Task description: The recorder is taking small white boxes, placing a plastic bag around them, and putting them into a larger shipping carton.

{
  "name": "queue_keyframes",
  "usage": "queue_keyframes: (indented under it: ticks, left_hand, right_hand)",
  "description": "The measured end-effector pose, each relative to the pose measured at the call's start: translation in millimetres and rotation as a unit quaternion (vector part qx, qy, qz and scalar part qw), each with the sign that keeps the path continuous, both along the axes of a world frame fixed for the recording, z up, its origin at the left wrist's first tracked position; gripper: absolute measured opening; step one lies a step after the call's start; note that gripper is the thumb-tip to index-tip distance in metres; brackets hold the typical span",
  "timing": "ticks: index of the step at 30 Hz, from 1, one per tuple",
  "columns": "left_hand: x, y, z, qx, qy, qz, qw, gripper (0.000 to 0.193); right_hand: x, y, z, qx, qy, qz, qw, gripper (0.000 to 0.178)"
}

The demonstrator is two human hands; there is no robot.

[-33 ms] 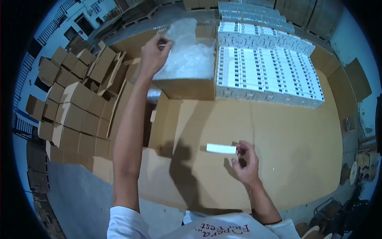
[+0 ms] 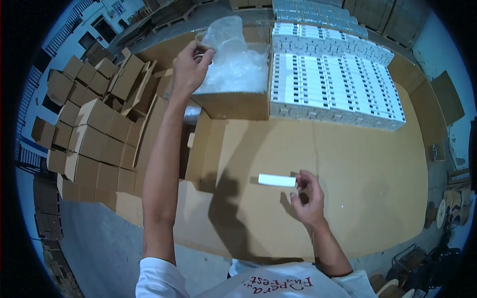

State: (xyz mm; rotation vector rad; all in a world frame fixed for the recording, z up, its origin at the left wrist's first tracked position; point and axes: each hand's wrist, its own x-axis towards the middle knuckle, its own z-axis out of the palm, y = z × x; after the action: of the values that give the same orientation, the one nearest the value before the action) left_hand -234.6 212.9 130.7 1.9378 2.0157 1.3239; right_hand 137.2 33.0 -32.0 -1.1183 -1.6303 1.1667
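My left hand (image 2: pixel 191 69) reaches far forward, its fingers curled together at the edge of a clear plastic bag (image 2: pixel 226 32). Beneath that bag, a brown carton (image 2: pixel 238 107) is filled with more crumpled clear plastic bags (image 2: pixel 233 74). Nearer to me, my right hand (image 2: pixel 310 198) has its fingers bent around the right end of a slim white box (image 2: pixel 277 180). The thumb stands a little apart from it. The white box lies level over the cardboard surface (image 2: pixel 362 184); whether it rests on it I cannot tell.
Rows of white boxes with dark marks (image 2: pixel 338 89) are packed at the back right. Cardboard walls (image 2: pixel 430 104) edge the work surface. Stacked brown cartons (image 2: pixel 94 149) stand at the left. Plastic-wrapped rolls (image 2: pixel 318 17) lie behind, and a spool (image 2: pixel 440 213) sits at the far right.
The whole view has shifted slightly, with the far things a little higher now. Both hands keep nearly the same pose.
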Motion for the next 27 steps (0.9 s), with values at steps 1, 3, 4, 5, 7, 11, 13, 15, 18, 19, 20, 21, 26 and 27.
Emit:
queue_keyframes:
  ticks: [1, 3, 4, 5, 7, 11, 13, 15, 18, 19, 20, 21, 26, 27]
  left_hand:
    - [8, -25, -4, 0.018, -0.094, -0.025, 0.995, 0.022]
    - [33, -73, -6, 0.034, -0.170, -0.045, 0.984, 0.019]
    - [44, -92, -15, 0.062, -0.212, -0.071, 0.973, 0.021]
    - [53, -115, -21, 0.055, -0.219, -0.071, 0.972, 0.021]
    - [69, -165, -34, 0.065, -0.289, -0.077, 0.952, 0.026]
    - [106, -251, -70, 0.047, -0.425, -0.094, 0.899, 0.031]
    - [122, -302, -102, 0.015, -0.467, -0.119, 0.876, 0.029]
    - [149, -339, -130, -0.025, -0.500, -0.134, 0.855, 0.026]
    - [178, -363, -155, -0.101, -0.537, -0.136, 0.827, 0.021]
    - [184, -367, -161, -0.142, -0.558, -0.131, 0.807, 0.018]
    - [187, -372, -170, -0.141, -0.559, -0.132, 0.807, 0.018]
    - [190, -374, -177, -0.159, -0.560, -0.137, 0.801, 0.016]
    - [195, -384, -187, -0.216, -0.563, -0.148, 0.784, 0.010]
    - [194, -385, -189, -0.233, -0.564, -0.168, 0.775, 0.014]
  right_hand:
    - [0, 0, -10, 0.017, 0.014, -0.004, 1.000, 0.064]
    - [-2, -2, -18, 0.020, 0.026, -0.004, 0.999, 0.064]
    - [1, -3, -22, 0.031, 0.042, -0.009, 0.999, 0.065]
    - [1, -4, -26, 0.024, 0.036, -0.011, 0.999, 0.065]
    - [1, -12, -34, 0.039, 0.079, -0.016, 0.996, 0.065]
    - [12, -16, -23, 0.129, 0.054, -0.030, 0.990, 0.066]
    - [20, -37, -17, 0.168, 0.029, -0.026, 0.985, 0.066]
    - [30, -61, -15, 0.242, -0.013, 0.012, 0.970, 0.066]
    - [40, -94, -23, 0.250, -0.033, 0.042, 0.967, 0.063]
    - [43, -103, -23, 0.249, -0.057, 0.067, 0.965, 0.062]
    - [46, -113, -21, 0.224, -0.098, 0.068, 0.967, 0.060]
    - [50, -118, -22, 0.226, -0.100, 0.067, 0.967, 0.060]
    - [64, -130, -17, 0.320, -0.109, 0.080, 0.938, 0.050]
    - [67, -131, -16, 0.323, -0.120, 0.082, 0.935, 0.045]
